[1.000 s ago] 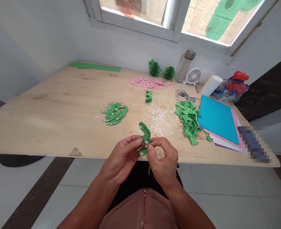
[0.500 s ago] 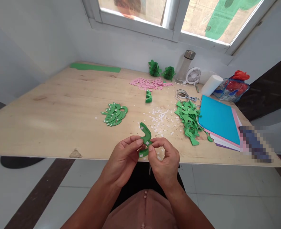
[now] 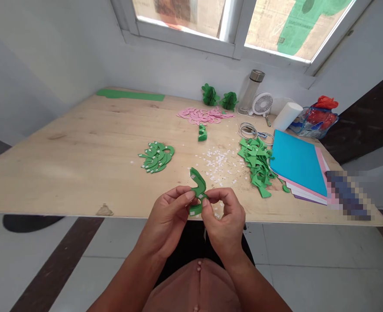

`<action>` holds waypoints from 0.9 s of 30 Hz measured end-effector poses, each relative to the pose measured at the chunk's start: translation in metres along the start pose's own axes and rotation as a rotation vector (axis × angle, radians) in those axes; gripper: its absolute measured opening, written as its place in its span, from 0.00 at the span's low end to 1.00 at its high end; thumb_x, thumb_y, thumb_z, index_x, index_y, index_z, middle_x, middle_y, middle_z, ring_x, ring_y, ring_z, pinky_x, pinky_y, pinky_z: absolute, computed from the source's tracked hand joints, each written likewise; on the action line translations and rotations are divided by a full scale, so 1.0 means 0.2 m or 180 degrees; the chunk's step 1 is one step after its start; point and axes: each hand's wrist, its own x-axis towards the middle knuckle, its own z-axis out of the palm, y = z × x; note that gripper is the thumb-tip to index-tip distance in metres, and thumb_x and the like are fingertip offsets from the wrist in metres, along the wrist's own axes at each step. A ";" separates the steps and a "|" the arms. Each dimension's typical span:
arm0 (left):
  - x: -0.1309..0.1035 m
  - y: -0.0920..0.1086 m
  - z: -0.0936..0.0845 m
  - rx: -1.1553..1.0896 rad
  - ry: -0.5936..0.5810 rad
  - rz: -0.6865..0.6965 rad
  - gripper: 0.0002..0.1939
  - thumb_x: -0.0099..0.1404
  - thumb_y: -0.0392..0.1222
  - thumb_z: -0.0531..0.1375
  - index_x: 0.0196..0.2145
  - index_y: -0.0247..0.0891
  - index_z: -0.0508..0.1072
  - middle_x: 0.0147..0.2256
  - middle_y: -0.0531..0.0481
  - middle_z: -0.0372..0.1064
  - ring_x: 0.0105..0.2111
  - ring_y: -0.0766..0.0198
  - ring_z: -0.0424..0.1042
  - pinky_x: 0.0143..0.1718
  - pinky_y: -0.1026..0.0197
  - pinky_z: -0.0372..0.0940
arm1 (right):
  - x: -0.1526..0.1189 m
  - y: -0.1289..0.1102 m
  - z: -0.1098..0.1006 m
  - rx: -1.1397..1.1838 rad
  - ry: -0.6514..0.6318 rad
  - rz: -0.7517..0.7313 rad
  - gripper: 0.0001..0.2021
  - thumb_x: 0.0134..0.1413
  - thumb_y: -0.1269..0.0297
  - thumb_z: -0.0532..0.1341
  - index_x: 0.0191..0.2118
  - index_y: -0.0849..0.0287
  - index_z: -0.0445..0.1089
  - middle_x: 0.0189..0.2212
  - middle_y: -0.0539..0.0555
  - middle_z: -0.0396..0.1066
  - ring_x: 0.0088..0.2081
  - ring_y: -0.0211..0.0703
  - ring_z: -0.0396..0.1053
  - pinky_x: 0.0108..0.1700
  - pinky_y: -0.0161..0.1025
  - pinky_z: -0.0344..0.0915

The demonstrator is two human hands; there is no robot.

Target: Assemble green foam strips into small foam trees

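Currently in hand: green cutout (image 3: pixel 200 185), curved, looks layered, held up over the table's (image 3: pixel 81 151) near edge.
Left hand (image 3: pixel 170 216): gripping the cutout's left side, thumb on top.
Right hand (image 3: pixel 225 221): thumb and forefinger pinched onto the cutout's right edge, by a white patch (image 3: pixel 201 196).
Just changed: next to nothing; same hold and same spot as a second ago, view only drifted slightly. Judged as the same fine work at the patch, probably unfinished.
Hidden at the fingers: left fingers mostly under the cutout; whether the right pinch also has a bit of patch backing, can't tell. Layer count unclear.
White bits (image 3: pixel 218 161): scattered just beyond the hands, too small to identify singly.
Green pile (image 3: pixel 157 158): left of the bits, patched pieces overlapping, lower ones covered.
Green scraps (image 3: pixel 258 164): heaped right of the bits, shapes tangled.
Dark item (image 3: pixel 349 195): right end, pixelated, unreadable.
Small green stack (image 3: pixel 202 133): farther back, count unclear.
Pink cutouts (image 3: pixel 201 115): beyond that stack, overlapping, outlines hard to separate.
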 end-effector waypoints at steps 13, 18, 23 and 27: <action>0.04 -0.06 0.00 0.0230 0.0169 0.0589 0.08 0.44 0.36 0.70 0.24 0.34 0.76 0.24 0.53 0.71 0.27 0.69 0.67 0.33 0.67 0.62 | 0.03 0.04 0.00 0.0699 -0.0234 0.0708 0.09 0.45 0.71 0.61 0.35 0.58 0.66 0.27 0.50 0.69 0.30 0.38 0.69 0.32 0.35 0.67; 0.03 -0.06 0.01 0.0380 0.0305 0.0805 0.08 0.43 0.37 0.70 0.24 0.35 0.76 0.24 0.52 0.72 0.27 0.67 0.68 0.34 0.65 0.62 | 0.04 0.07 0.01 0.1152 -0.0456 0.1038 0.09 0.46 0.69 0.61 0.37 0.59 0.67 0.29 0.52 0.70 0.33 0.40 0.70 0.34 0.37 0.68; 0.04 -0.05 0.01 0.0440 0.0260 0.0822 0.08 0.44 0.37 0.70 0.24 0.35 0.77 0.25 0.52 0.73 0.28 0.67 0.68 0.35 0.65 0.62 | 0.04 0.07 -0.01 0.1163 -0.0677 0.0889 0.10 0.48 0.67 0.60 0.40 0.59 0.70 0.33 0.54 0.72 0.36 0.43 0.70 0.38 0.40 0.68; 0.04 -0.05 0.01 0.0320 0.0192 0.0737 0.08 0.44 0.36 0.70 0.24 0.35 0.76 0.26 0.51 0.73 0.29 0.66 0.69 0.36 0.65 0.62 | 0.05 0.05 -0.01 0.0741 -0.0736 0.0698 0.11 0.47 0.68 0.61 0.40 0.59 0.71 0.32 0.53 0.73 0.34 0.42 0.68 0.38 0.40 0.66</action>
